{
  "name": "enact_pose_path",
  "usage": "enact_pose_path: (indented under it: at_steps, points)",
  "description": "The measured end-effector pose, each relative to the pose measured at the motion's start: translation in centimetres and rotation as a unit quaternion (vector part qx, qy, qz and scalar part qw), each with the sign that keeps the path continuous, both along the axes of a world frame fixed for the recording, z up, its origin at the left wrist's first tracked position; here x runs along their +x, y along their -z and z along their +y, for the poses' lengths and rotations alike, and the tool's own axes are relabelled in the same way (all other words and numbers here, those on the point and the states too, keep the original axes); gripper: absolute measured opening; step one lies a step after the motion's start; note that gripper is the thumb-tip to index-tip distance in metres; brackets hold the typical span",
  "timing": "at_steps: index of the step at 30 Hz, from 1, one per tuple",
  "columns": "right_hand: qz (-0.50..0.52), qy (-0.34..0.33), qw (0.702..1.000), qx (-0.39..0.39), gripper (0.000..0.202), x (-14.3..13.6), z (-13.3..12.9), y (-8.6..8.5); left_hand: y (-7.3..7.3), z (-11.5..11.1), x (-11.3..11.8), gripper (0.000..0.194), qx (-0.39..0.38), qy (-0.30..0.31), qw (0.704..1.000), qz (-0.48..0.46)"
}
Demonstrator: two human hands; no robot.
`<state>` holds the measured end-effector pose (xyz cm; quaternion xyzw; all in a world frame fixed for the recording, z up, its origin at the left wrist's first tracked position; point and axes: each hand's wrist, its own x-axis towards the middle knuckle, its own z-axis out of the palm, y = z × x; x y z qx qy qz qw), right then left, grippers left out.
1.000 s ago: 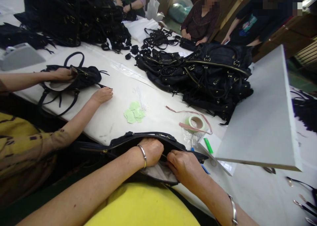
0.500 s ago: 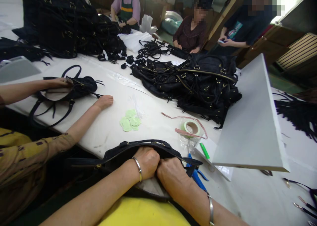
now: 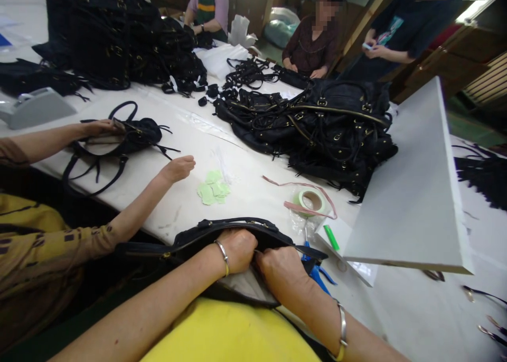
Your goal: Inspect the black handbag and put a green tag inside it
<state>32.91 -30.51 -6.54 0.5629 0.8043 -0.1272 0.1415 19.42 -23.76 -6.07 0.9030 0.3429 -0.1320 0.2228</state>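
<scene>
A black handbag [image 3: 190, 240] lies at the table's front edge, close against a yellow garment. Its zippered mouth gapes, and pale lining [image 3: 247, 285] shows inside. Both of my hands reach into that opening, nearly touching each other. My left hand [image 3: 238, 250] is closed, knuckles up, with its fingertips down in the bag. Beside it, my right hand [image 3: 283, 272] is curled and closed too. What the fingers pinch is hidden by the hands and the dark interior. Blue-handled pliers [image 3: 320, 277] rest just right of the bag, partly covered.
Green paper pieces [image 3: 214, 187], a tape roll [image 3: 311, 201] and a pink strip lie ahead. A grey panel [image 3: 415, 193] stands at right. Black bags [image 3: 336, 119] are heaped behind. At left, a co-worker's hand [image 3: 178, 167] is near another handbag [image 3: 138, 132]. Other people stand beyond.
My view has shifted slightly. My hands stay inside the handbag, now with a small gap between them. The co-worker's near hand has lifted a little from the table.
</scene>
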Motion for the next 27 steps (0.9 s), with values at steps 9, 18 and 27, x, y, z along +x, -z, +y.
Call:
enact_pose_path:
  at_steps: [9,18,27]
  points:
    - [0.078,0.046,0.996,0.023,0.02,1.3,0.2,-1.8,-0.7,0.3,-0.8,0.026,-0.01,-0.008,1.0,0.016]
    - [0.258,0.049,0.965,-0.029,0.013,0.7,0.5,-0.8,-0.5,-0.6,-2.8,0.019,-0.044,-0.028,0.999,0.015]
    - [0.366,0.072,0.927,-0.039,0.005,0.0,0.3,1.6,1.2,-1.9,-3.4,0.015,-0.099,-0.158,0.981,-0.059]
